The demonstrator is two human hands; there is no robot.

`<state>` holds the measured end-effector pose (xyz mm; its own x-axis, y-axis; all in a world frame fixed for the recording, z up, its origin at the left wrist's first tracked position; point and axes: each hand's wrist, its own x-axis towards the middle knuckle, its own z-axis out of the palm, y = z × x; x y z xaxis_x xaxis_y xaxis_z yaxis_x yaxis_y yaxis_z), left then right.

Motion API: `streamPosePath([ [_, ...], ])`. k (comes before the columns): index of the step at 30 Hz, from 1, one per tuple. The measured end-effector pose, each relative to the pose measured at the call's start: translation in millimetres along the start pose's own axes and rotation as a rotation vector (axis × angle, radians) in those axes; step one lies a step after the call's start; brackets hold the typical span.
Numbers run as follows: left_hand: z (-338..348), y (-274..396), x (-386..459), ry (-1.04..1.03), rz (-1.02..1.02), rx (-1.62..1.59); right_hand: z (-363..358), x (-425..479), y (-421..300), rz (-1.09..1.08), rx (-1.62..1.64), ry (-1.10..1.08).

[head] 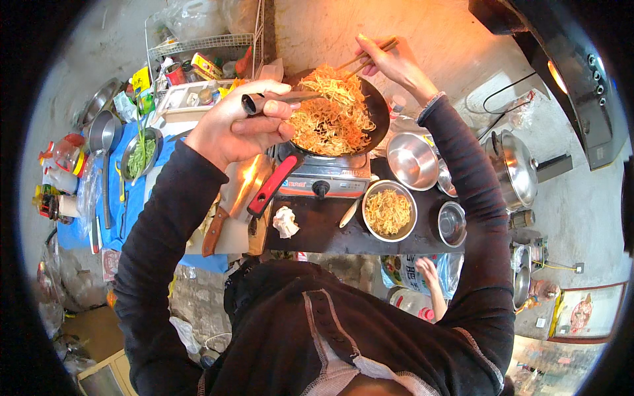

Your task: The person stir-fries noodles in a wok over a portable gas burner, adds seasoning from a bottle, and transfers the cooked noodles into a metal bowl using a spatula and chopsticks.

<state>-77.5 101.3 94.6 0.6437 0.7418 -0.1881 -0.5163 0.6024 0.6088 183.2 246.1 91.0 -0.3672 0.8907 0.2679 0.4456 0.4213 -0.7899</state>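
A dark wok (pixel 380 116) with a red and black handle sits on a gas stove (pixel 322 180), full of browned noodles (pixel 337 126). My left hand (pixel 247 119) grips the hollow metal handle of a utensil (pixel 297 96), whose far end reaches into the noodles. In my right hand (pixel 384 62) is a pair of wooden chopsticks (pixel 360 62), their tips in the raised top of the noodles. The utensil's working end is hidden by the noodles.
Right of the stove stand a bowl of noodles (pixel 390 210), a steel basin (pixel 412 161) and a lidded pot (pixel 515 171). A cleaver (pixel 237 198) lies left, near a bowl of cut greens (pixel 141 156). Another person's hand (pixel 428 272) shows below the counter edge.
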Motion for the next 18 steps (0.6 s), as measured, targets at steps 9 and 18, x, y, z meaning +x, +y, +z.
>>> streamPosePath([
  [9, 18, -4, 11, 0.012, 0.011, -0.052, -19, -5, -7, -0.042, -0.037, 0.025],
  [18, 23, -11, 15, -0.006, 0.007, -0.100, -19, -5, -2, 0.027, 0.013, -0.030],
])
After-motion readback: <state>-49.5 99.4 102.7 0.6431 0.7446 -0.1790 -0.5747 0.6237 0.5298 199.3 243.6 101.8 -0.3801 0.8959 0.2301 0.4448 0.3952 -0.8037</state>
